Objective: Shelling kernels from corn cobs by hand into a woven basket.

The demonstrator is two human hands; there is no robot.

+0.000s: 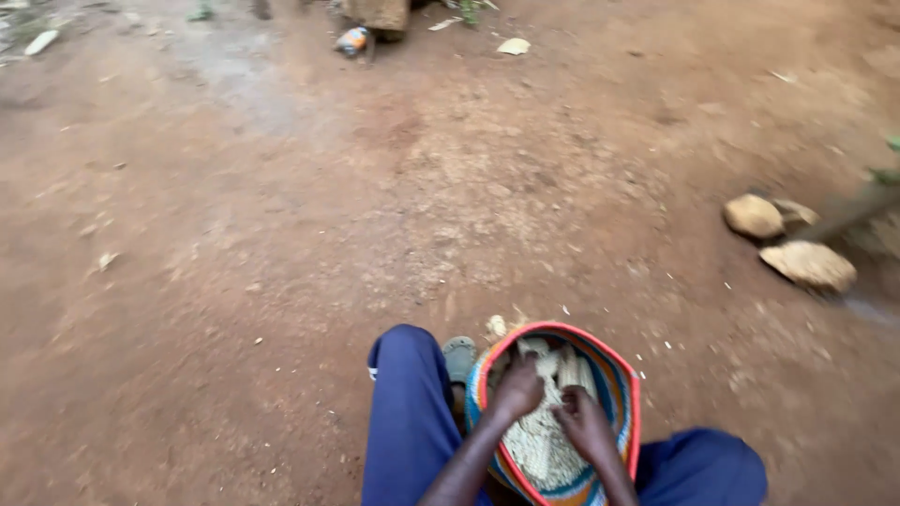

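My left hand and right hand each grip a maize cob over the striped basket between my knees; loosened kernels could spill onto the dirt.

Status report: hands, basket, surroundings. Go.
Left hand and right hand both down in the striped woven basket, on corn cobs over loose kernels. Grip unclear. Two stones off right, well apart.
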